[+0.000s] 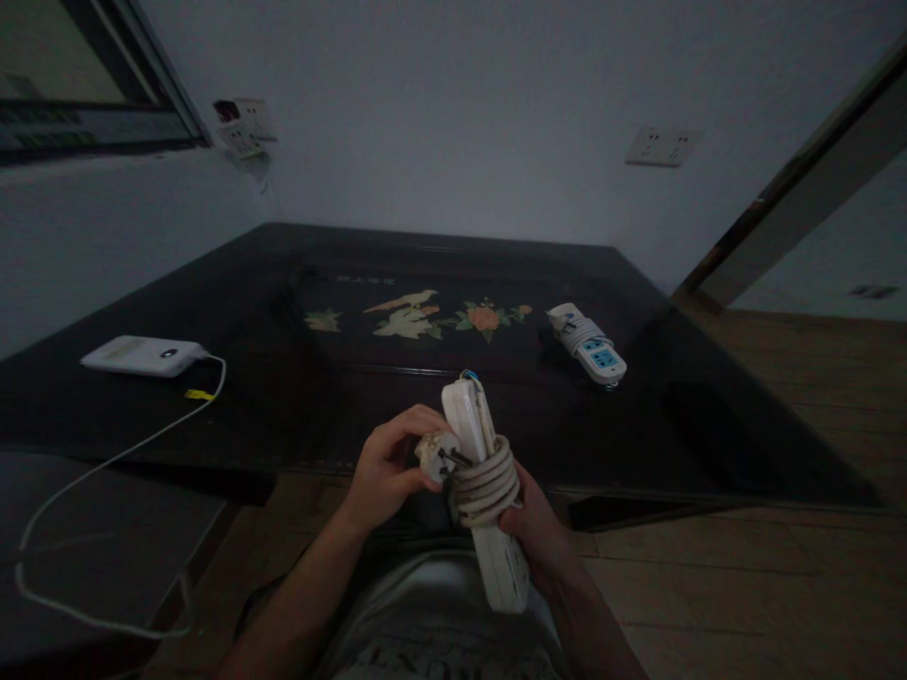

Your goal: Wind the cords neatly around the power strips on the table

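Note:
A white power strip (488, 557) with its cable wound round its middle is held upright in front of me, just off the near edge of the dark table (298, 283). My right hand (535, 524) is wrapped round the strip's body below the coil. Beside the coil, my left hand (386, 467) pinches the cable's plug (434, 455), prongs pointing right. A second power strip (588, 342), white with a blue face and a wound cable, lies on the table to the right.
A white box-like device (142, 356) lies at the table's left, and its white cable (92, 472) trails off the edge to a lower grey surface. Wall sockets (662, 146) sit above the table. Wooden floor (779, 586) extends to the right.

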### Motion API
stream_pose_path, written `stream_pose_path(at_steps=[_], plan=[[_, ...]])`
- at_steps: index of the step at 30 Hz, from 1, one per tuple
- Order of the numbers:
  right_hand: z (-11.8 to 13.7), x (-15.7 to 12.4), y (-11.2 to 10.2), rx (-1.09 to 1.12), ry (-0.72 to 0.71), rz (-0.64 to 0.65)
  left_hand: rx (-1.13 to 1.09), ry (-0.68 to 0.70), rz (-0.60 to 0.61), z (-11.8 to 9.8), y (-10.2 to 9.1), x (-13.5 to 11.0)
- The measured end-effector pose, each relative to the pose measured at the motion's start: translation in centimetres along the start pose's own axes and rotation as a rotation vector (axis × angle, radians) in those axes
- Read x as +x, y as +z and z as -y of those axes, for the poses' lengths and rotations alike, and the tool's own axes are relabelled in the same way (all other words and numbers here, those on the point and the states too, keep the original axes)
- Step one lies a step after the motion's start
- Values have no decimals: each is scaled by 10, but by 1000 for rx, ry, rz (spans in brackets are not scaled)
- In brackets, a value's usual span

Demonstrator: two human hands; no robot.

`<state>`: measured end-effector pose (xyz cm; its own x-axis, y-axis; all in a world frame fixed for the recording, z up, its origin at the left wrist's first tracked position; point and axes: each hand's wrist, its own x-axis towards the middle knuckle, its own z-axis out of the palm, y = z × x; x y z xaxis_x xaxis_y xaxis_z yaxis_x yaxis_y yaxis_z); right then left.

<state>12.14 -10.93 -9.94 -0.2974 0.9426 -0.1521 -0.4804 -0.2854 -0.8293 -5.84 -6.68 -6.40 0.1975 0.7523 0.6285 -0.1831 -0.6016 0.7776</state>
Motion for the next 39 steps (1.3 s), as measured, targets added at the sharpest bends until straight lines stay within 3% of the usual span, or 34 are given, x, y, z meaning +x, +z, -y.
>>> stream_pose_path(at_steps=[2,5,9,14,22,25,29,31,34,39], plan=[[-1,-2,1,8,-1,-28,55,66,35,-3,-1,0],[-3,-6,2,14,31,-40,268,133,193,-12,-4,3],[-5,-10,-2,3,171,91,457,139,404,-22,-12,7],[11,-6,-11,-179,105,44,534,89,444,-17,-18,4],[35,-15,-20,-292,134,228,532,34,385,-12,-11,0],[38,-16,-20,-347,111,185,483,71,310,-13,-7,-1],[37,-13,-11,-365,63,126,390,177,98,-12,-4,-5],[35,-12,-5,-338,31,97,314,220,79,-11,-4,-6],[31,-11,-1,-255,10,44,225,203,56,-9,-2,-5],[26,-11,0,-60,-10,-63,-13,119,-109,-2,8,-8]])
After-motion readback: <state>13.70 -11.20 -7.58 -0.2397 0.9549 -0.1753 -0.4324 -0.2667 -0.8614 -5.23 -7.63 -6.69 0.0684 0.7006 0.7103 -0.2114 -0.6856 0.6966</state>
